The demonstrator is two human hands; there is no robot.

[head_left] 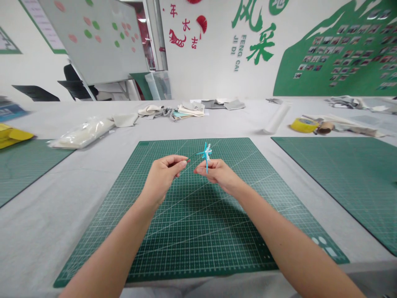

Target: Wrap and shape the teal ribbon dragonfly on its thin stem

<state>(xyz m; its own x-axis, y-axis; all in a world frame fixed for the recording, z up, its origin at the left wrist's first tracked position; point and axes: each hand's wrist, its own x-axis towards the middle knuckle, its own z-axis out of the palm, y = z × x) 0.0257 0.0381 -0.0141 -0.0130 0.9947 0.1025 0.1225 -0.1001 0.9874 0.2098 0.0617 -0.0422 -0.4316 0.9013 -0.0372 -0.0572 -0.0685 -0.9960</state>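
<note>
on the white wall, 2 large green characters read 风采, with small green lettering beside them spelling feng cai and ji di. 地 stands in a green disc, cut off by the picture's top edge. further left, red cut-outs read 年, 大 and 吉; the digits in the red horse figure are unclear.

The table carries 3 green mats and yellow tape.
</note>
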